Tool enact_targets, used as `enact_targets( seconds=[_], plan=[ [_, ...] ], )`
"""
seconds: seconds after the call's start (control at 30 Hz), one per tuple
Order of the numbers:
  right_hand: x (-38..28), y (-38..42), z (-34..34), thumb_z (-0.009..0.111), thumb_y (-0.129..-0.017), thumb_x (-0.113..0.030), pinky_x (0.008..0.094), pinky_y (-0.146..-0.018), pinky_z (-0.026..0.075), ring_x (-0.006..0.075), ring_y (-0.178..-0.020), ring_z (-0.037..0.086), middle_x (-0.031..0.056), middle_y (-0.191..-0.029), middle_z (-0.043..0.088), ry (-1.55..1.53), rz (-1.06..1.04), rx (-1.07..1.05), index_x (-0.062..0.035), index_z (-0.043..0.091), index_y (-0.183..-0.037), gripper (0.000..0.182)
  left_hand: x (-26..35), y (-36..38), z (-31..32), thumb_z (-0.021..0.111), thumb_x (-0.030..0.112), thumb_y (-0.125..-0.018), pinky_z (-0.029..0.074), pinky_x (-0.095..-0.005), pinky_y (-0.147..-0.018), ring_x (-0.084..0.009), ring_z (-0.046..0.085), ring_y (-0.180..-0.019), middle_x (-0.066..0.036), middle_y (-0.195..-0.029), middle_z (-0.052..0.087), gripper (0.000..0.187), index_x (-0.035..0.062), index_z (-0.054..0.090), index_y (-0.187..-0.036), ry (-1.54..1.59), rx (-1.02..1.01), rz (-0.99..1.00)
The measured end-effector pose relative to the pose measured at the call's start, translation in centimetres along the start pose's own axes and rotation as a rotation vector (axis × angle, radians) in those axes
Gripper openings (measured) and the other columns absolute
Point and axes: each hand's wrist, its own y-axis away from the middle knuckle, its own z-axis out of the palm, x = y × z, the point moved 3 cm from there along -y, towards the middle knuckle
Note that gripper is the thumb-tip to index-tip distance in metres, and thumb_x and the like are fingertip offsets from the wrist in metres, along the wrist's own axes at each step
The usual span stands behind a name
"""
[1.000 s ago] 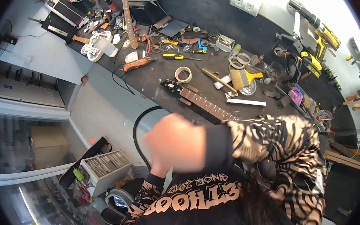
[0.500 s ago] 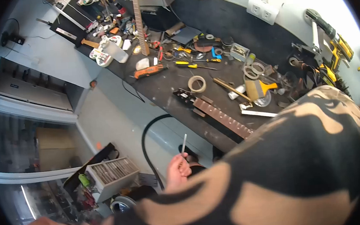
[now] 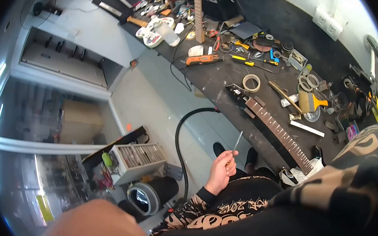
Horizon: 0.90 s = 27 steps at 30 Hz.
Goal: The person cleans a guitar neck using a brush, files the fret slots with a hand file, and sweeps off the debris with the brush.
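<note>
My left hand is closed around a slim metal rod-like tool, its thin end pointing up and to the right. The tool's exact kind cannot be made out. Below the bench edge, this hand hovers over the floor in front of my body. A large blurred patch of bare skin, apparently my right hand, fills the lower left close to the camera; its fingers cannot be seen. Along the bench beside my left hand lies an electric guitar with a dark fretted neck and a black headstock. Part of its body is hidden by my sleeve.
The dark workbench carries a tape roll, a wide brush, an orange power tool, screwdrivers and another guitar neck. A black hose curves across the floor near a drawer cabinet.
The view has shifted, so the bench sits further right. My left hand with the tool has come further into view. The arm across the foreground has swung lower.
</note>
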Motion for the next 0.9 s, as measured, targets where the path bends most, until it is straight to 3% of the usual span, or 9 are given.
enact_targets(
  seconds=[0.33, 0.43, 0.6, 0.63, 0.73, 0.77, 0.87, 0.9],
  plan=[
    [-2.7, -0.8, -1.9, 0.072, -0.098, -0.013, 0.0463, -0.067, 0.058, 0.0372, -0.076, 0.074, 0.0116, -0.079, 0.074, -0.037, 0.061, -0.102, -0.0068, 0.074, -0.109, 0.013, 0.3, -0.2, 0.9, 0.056, 0.019, -0.117, 0.029, -0.0249, -0.054, -0.0049, 0.035, -0.055, 0.006, -0.067, 0.041, 0.024, 0.0006, 0.067, -0.127, -0.045, -0.004, 0.007],
    [-4.8, 0.3, -4.1, 0.072, -0.099, -0.013, 0.0466, -0.066, 0.058, 0.0377, -0.075, 0.074, 0.0118, -0.079, 0.073, -0.028, 0.184, -0.113, -0.0066, 0.074, -0.110, 0.013, 0.2, -0.5, 0.5, 0.056, 0.018, -0.116, 0.029, -0.0255, -0.054, -0.0048, 0.036, -0.055, 0.006, -0.067, 0.042, 0.023, 0.0004, 0.069, -0.123, -0.034, 0.019, 0.014],
    [-8.4, 3.1, -9.6, 0.071, -0.101, -0.013, 0.0470, -0.066, 0.057, 0.0387, -0.074, 0.073, 0.0122, -0.078, 0.073, -0.019, 0.519, -0.108, -0.0062, 0.073, -0.111, 0.012, 1.1, -2.4, -3.8, 0.056, 0.021, -0.116, 0.035, -0.0272, -0.051, -0.0073, 0.044, -0.053, 0.004, -0.068, 0.050, 0.027, -0.0004, 0.072, -0.122, -0.260, 0.072, 0.283],
    [-8.9, 3.8, -10.6, 0.071, -0.101, -0.013, 0.0471, -0.066, 0.057, 0.0388, -0.073, 0.073, 0.0123, -0.078, 0.072, -0.013, 0.613, -0.103, -0.0061, 0.073, -0.112, 0.012, 1.3, -2.2, -2.8, 0.056, 0.021, -0.116, 0.034, -0.0277, -0.050, -0.0075, 0.041, -0.051, 0.004, -0.065, 0.048, 0.026, -0.0005, 0.072, -0.116, -0.161, 0.032, 0.242],
    [-10.4, 7.0, -12.8, 0.070, -0.102, -0.012, 0.0473, -0.065, 0.057, 0.0394, -0.072, 0.072, 0.0125, -0.077, 0.072, 0.037, 0.868, 0.008, -0.0059, 0.072, -0.112, 0.012, 2.6, -2.8, -1.2, 0.058, 0.020, -0.114, 0.025, -0.0294, -0.045, -0.0071, 0.032, -0.046, 0.005, -0.060, 0.039, 0.024, 0.0015, 0.069, -0.103, 0.117, 0.107, 0.196],
    [-10.7, 8.2, -13.0, 0.070, -0.102, -0.012, 0.0474, -0.065, 0.057, 0.0396, -0.072, 0.072, 0.0126, -0.077, 0.072, 0.070, 0.911, 0.097, -0.0058, 0.072, -0.113, 0.012, 4.5, -2.4, -0.3, 0.060, 0.019, -0.113, 0.024, -0.0292, -0.045, -0.0067, 0.031, -0.047, 0.005, -0.060, 0.039, 0.022, 0.0056, 0.066, -0.097, 0.075, 0.164, 0.269],
    [-11.5, 12.0, -12.5, 0.071, -0.101, -0.010, 0.0463, -0.065, 0.057, 0.0388, -0.072, 0.071, 0.0131, -0.078, 0.072, 0.235, 0.893, 0.372, -0.0051, 0.072, -0.106, 0.007, 11.7, -2.2, 1.4, 0.060, 0.021, -0.114, 0.026, -0.0302, -0.050, -0.0080, 0.034, -0.052, 0.005, -0.065, 0.041, 0.024, 0.0123, 0.059, -0.092, 0.078, 0.034, 0.543],
    [-12.1, 13.1, -12.3, 0.071, -0.100, -0.007, 0.0433, -0.066, 0.057, 0.0370, -0.071, 0.072, 0.0129, -0.080, 0.073, 0.359, 0.905, 0.468, -0.0045, 0.073, -0.104, 0.005, 15.1, -1.2, 3.0, 0.057, 0.029, -0.116, 0.030, -0.0308, -0.058, -0.0094, 0.034, -0.058, 0.005, -0.064, 0.036, 0.033, 0.0148, 0.054, -0.086, -0.045, -0.001, 0.660]
  ],
)
